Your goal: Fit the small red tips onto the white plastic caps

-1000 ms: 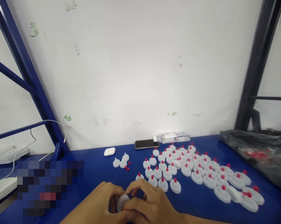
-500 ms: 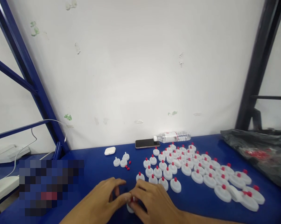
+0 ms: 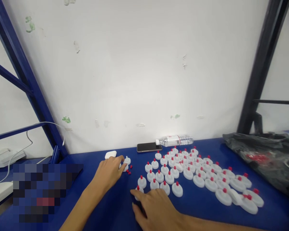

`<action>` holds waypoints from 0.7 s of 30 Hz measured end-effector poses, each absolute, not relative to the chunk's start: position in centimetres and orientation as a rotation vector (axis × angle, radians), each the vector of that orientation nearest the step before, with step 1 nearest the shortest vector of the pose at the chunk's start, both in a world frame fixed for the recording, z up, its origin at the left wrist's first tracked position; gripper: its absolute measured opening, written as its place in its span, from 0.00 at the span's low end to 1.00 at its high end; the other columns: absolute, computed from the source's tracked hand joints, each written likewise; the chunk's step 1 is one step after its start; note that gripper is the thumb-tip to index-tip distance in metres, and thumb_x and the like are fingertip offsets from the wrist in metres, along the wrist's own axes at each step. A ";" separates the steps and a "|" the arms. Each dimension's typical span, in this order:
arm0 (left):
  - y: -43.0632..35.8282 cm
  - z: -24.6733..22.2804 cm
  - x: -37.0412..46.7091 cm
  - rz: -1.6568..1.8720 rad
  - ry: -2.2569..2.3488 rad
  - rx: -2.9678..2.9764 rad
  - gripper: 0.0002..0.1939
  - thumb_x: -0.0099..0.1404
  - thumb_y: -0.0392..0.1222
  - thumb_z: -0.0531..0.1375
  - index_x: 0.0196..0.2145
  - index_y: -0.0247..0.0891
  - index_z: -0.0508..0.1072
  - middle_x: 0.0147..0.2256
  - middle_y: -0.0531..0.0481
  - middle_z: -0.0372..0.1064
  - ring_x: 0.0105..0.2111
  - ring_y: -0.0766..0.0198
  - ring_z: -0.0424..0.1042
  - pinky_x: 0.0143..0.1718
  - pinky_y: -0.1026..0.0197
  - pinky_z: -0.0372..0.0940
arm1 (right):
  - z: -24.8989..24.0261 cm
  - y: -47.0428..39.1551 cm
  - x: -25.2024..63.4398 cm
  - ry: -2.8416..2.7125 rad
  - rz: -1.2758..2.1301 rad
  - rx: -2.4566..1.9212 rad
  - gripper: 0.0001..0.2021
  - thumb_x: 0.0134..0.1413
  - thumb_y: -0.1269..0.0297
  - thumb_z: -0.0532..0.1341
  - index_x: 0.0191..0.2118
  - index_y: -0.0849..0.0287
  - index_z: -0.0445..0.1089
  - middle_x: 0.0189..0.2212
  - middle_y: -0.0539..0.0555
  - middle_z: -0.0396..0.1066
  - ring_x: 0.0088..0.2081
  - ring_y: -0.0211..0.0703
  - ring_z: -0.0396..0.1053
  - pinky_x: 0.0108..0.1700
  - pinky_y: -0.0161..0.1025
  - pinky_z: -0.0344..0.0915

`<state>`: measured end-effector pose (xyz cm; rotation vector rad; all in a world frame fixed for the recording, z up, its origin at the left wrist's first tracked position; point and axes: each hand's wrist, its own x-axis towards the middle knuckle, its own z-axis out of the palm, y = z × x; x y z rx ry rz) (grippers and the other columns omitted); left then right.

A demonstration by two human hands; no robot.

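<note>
My left hand (image 3: 112, 170) reaches over a small group of white spouted lids (image 3: 127, 160) that have no red tips. Its thumb and forefinger are apart around the nearest of them, which the hand partly hides. Small red caps (image 3: 129, 172) lie just right of that group. Lower down, my right hand (image 3: 156, 205) is open, thumb and forefinger spread, with nothing between them. Its forefinger is beside a white spouted lid with a red cap (image 3: 138, 188), partly covered by the hand. Many more red-capped lids (image 3: 177, 190) stand upright to the right.
A black phone (image 3: 149, 147) and a clear plastic bottle (image 3: 175, 140) lie along the wall. A white earphone case (image 3: 110, 154) is behind my left hand. At the right is a dark plastic bag (image 3: 250, 144) with red pieces inside. Blue posts (image 3: 36, 102) frame the left.
Both hands were together at a red-capped lid near the front. My left hand has moved away to the uncapped lids; my right hand has let go, and that lid stands beside the others.
</note>
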<state>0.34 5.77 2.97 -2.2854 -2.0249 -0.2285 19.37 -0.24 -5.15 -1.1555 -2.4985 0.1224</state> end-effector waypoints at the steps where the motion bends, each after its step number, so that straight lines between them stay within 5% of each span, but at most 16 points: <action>1: 5.8 2.6 0.2 -0.237 -2.026 -2.289 0.16 0.71 0.46 0.50 0.46 0.40 0.76 0.39 0.39 0.78 0.41 0.46 0.77 0.35 0.56 0.58 | -5.0 -0.3 19.4 -2.486 0.127 -1.176 0.21 0.62 0.58 0.57 0.59 0.54 0.70 0.30 0.56 0.81 0.30 0.56 0.79 0.30 0.42 0.60; 7: 4.8 3.9 -0.5 -0.439 -2.058 -2.290 0.12 0.70 0.44 0.52 0.38 0.42 0.75 0.33 0.48 0.77 0.34 0.55 0.74 0.32 0.59 0.55 | -3.6 -0.9 19.8 -2.386 0.416 -1.105 0.24 0.62 0.60 0.57 0.63 0.50 0.63 0.26 0.49 0.78 0.28 0.50 0.77 0.32 0.40 0.60; 13: 2.8 6.4 0.1 -0.899 -2.076 -2.941 0.13 0.66 0.51 0.59 0.34 0.38 0.74 0.25 0.54 0.70 0.25 0.65 0.65 0.27 0.64 0.58 | -3.4 -0.2 20.1 -2.023 0.914 -1.002 0.38 0.64 0.53 0.59 0.72 0.56 0.42 0.27 0.44 0.78 0.28 0.42 0.74 0.36 0.38 0.64; 16: 2.3 6.2 0.9 -0.948 -2.124 -3.260 0.13 0.64 0.51 0.63 0.34 0.36 0.74 0.24 0.55 0.69 0.23 0.68 0.63 0.24 0.65 0.58 | -3.3 0.1 20.1 -1.866 1.079 -1.029 0.33 0.63 0.48 0.61 0.69 0.54 0.53 0.23 0.42 0.74 0.27 0.39 0.73 0.34 0.35 0.64; 19: 2.5 5.7 1.1 -0.963 -2.068 -3.342 0.14 0.66 0.51 0.61 0.35 0.35 0.74 0.26 0.54 0.70 0.23 0.69 0.64 0.26 0.65 0.60 | -2.9 0.1 20.1 -1.888 1.070 -0.986 0.16 0.67 0.50 0.57 0.50 0.55 0.71 0.21 0.44 0.71 0.24 0.36 0.70 0.30 0.33 0.60; 21: 3.2 5.1 0.6 -0.966 -2.072 -3.250 0.16 0.67 0.53 0.59 0.37 0.36 0.75 0.29 0.52 0.71 0.23 0.68 0.64 0.26 0.64 0.60 | -2.7 -0.1 20.1 -1.923 1.031 -0.961 0.15 0.69 0.51 0.54 0.40 0.56 0.71 0.21 0.45 0.70 0.24 0.35 0.69 0.29 0.32 0.59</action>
